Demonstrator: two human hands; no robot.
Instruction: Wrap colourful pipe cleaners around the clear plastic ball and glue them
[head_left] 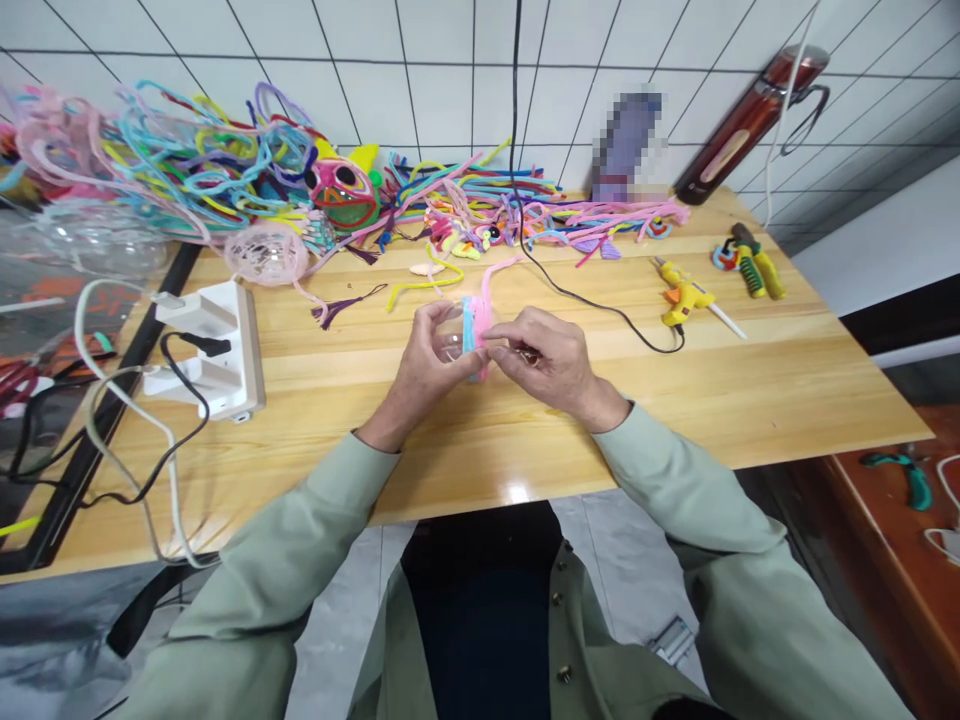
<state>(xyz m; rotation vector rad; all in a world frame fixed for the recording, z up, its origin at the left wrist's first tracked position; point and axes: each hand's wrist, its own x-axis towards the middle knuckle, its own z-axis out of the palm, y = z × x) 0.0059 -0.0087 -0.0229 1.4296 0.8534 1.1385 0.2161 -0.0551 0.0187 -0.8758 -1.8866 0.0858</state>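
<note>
My left hand is wrapped round a clear plastic ball. A band of light blue pipe cleaner runs over the ball, with a pink pipe cleaner beside it. One end of the pink strand sticks up past the ball toward the wall. On the ball's right side, my right hand is closed, its thumb and forefinger pinched at the pink strand. The fingers partly hide the spot where they meet it.
Behind my hands lie a yellow pipe cleaner and heaps of coloured pipe cleaners. A yellow glue gun with a black cord and pliers lie right. A power strip stands left, a red flask at the back right.
</note>
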